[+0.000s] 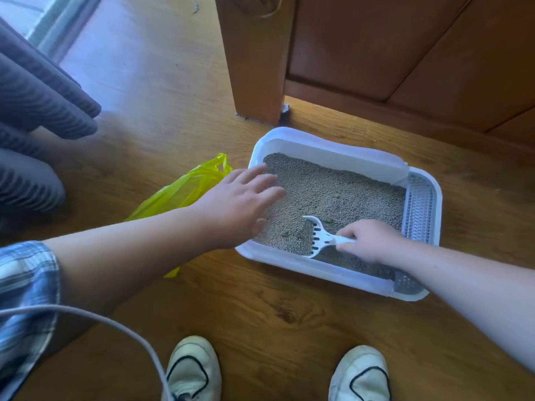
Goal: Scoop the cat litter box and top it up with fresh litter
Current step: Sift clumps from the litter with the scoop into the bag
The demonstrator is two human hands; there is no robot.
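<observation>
A blue-and-white checked cloth sleeve [26, 285] covered the upper arm, ending well short of the left hand [240, 204]. White fabric shoes [192, 369] bore thin black looped trim. A grey cable [115, 322], possibly the camera's, crossed the sleeve.

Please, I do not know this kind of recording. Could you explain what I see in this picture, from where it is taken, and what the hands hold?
There is no machine here: a person works with bare hands. The one picture comes from a camera worn on the head, looking down, so you see both arms and the shoes at the bottom. On the wooden floor stands a white litter box filled with grey litter. The right hand grips a white slotted scoop, whose blade is in the litter. The left hand, fingers spread and holding nothing, is over the box's left edge; whether it touches is unclear. A yellow bag lies on the floor left of the box.
</observation>
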